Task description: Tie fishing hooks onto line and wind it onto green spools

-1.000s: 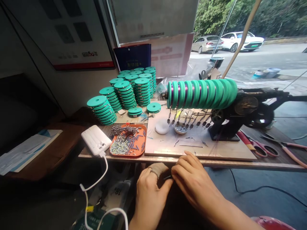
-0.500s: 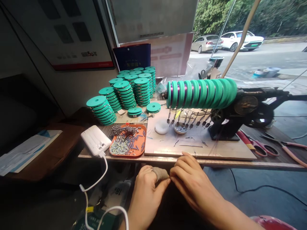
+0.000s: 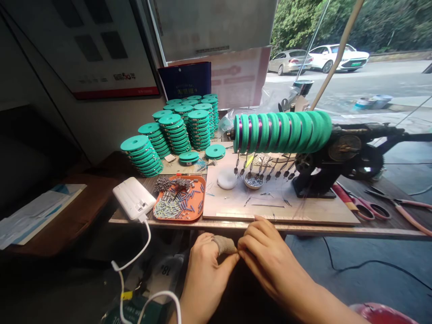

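Both my hands meet just below the table's front edge. My left hand (image 3: 205, 274) has a cloth-wrapped fingertip and pinches against my right hand (image 3: 266, 256), whose fingers are curled in a pinch too. What they hold between them is too small to make out. Above them lies a pale wooden board (image 3: 303, 211) with a small dish of beads (image 3: 254, 181) and a white round pad (image 3: 227, 179). A row of green spools (image 3: 281, 132) with purple line sits on the spindle of a black winding machine (image 3: 340, 157).
Stacks of green spools (image 3: 172, 130) stand at the back left. An orange tray (image 3: 177, 203) of small tubes and a white power bank (image 3: 134, 197) with a cable lie left. Pink-handled scissors (image 3: 367, 209) and pliers (image 3: 405, 209) rest at the right.
My hands have closed together: the left thumb and wrapped finger moved up against the right fingertips. A short dark piece seen between them a second ago is hidden now.
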Tool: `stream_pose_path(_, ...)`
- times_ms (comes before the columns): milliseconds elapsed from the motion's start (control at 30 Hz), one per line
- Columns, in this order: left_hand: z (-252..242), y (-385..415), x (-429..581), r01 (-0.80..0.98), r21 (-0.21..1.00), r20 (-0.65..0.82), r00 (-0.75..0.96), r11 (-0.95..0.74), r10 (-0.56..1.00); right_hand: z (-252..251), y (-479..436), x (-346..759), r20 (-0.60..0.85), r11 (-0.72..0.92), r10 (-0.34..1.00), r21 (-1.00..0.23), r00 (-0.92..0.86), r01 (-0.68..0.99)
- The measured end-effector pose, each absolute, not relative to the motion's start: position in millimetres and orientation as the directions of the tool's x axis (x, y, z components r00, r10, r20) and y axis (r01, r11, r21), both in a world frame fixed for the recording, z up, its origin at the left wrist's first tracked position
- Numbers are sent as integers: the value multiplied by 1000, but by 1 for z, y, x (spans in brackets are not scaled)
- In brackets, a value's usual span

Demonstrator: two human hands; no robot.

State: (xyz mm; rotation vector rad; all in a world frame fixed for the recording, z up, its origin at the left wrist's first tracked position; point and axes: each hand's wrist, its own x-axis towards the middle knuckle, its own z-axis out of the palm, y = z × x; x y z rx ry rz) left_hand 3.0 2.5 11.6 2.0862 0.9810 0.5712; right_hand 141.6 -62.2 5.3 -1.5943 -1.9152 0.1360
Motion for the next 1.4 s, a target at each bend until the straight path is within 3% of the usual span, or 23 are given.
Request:
stream_pose_path(767, 11, 1, 6, 433, 820, 91, 547, -375, 832, 7, -63, 139, 418, 252, 907, -462, -42, 851)
stream_pose_path(1067, 10, 3, 7, 490, 756, 121, 546, -434, 829, 6, -62, 140, 425, 261, 905, -492, -32, 831)
stream_pose_path(1233, 12, 4, 6, 432, 737, 176, 620, -520, 765, 10, -61, 147, 338, 231, 941, -664, 10, 712)
stream_pose_path(1400, 12, 4, -5, 422, 834, 74, 553, -356, 830, 13, -59, 156, 261, 169, 961, -813, 90, 557)
